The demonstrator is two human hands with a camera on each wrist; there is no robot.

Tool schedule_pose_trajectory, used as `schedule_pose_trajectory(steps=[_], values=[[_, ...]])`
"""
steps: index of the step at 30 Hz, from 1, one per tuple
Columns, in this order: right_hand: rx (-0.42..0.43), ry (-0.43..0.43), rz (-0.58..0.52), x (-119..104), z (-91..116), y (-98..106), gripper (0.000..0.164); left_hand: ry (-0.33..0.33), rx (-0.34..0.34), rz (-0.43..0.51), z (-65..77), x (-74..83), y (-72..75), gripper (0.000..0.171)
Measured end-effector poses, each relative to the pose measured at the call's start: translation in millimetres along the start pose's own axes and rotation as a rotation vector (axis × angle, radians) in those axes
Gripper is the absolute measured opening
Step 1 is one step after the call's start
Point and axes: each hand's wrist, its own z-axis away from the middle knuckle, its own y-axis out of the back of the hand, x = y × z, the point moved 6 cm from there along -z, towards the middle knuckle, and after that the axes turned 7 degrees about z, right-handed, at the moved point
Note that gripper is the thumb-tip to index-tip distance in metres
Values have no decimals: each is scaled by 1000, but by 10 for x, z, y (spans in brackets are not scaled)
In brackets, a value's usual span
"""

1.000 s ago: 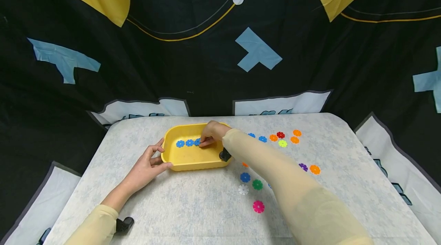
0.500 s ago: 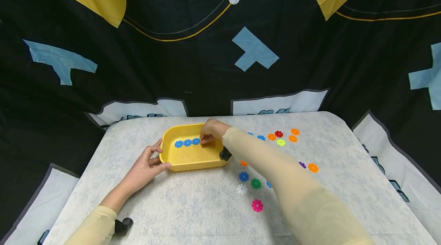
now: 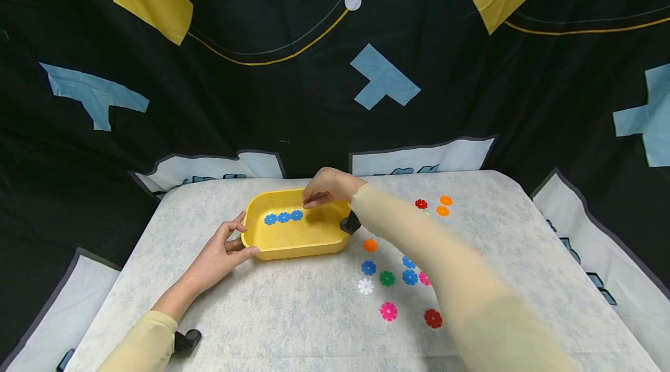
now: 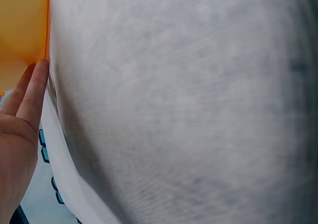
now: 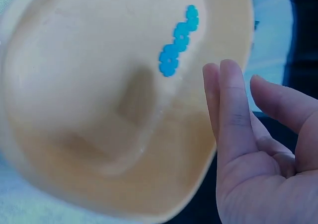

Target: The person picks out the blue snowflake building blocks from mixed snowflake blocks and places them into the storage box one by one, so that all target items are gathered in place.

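R hand (image 3: 328, 187) has lifted clear of three blue flower-shaped plastic discs (image 3: 284, 217), empty, fingers apart; discs in yellow oblong plastic tray (image 3: 293, 237), prob. placed; L hand (image 3: 222, 256) grips tray's L end

Black backdrop (image 3: 293, 122) with yellow patches (image 3: 163, 13), pale blue patches (image 3: 383, 75), white dot (image 3: 353, 1)

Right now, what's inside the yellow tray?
Three blue flower-shaped discs lie in the yellow tray. In the head view the right hand hides part of its far side.
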Motion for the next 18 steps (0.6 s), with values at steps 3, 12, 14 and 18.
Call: schedule_pose_trajectory(steps=[3,12,14,18], values=[[-15,26,-21,-19,75,58,29,0,2,-8,7,-3,8,65],[-46,105,-104,49,352,284,24,1,12,-47,15,21,-3,65],[-46,116,-101,78,420,346,27,2,12,-41,15,24,-1,65],[-41,135,-83,140,550,458,35,8,13,-44,26,25,10,65]])
